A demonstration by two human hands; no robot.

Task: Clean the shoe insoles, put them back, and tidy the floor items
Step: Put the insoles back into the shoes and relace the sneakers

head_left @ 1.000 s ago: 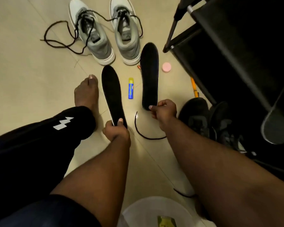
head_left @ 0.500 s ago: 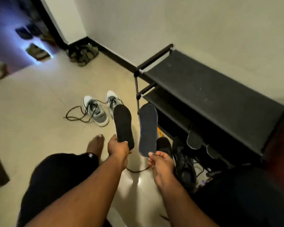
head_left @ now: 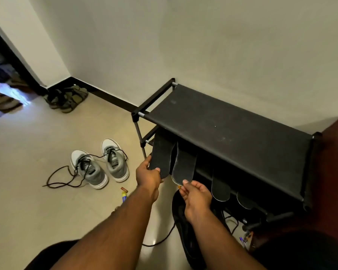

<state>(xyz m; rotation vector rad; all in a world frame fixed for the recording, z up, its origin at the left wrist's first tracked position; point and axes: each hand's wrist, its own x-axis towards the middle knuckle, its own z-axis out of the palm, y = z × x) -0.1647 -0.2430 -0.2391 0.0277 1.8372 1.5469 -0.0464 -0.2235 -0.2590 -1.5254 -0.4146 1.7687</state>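
My left hand [head_left: 147, 175] grips the heel of a black insole [head_left: 161, 152], whose toe end reaches under the top of the black shoe rack [head_left: 232, 127]. Beside it, my right hand [head_left: 193, 195] pinches the heel of a second dark insole [head_left: 183, 164], also pointing into the rack's lower shelf. Two more insoles [head_left: 220, 190] hang over the lower shelf's front edge to the right. A pair of grey sneakers [head_left: 100, 164] with loose black laces stands on the tiled floor at the left.
A black shoe [head_left: 185, 230] lies on the floor under my right forearm. A blue and yellow tube [head_left: 123, 196] and a small orange item lie near the left forearm. Sandals [head_left: 66, 99] sit in the far corner. A dark red surface is at the right.
Both hands lifted the insoles from the floor and carried them to the rack, toes now going under its top shelf. The camera view rose from the floor toward the rack and wall.
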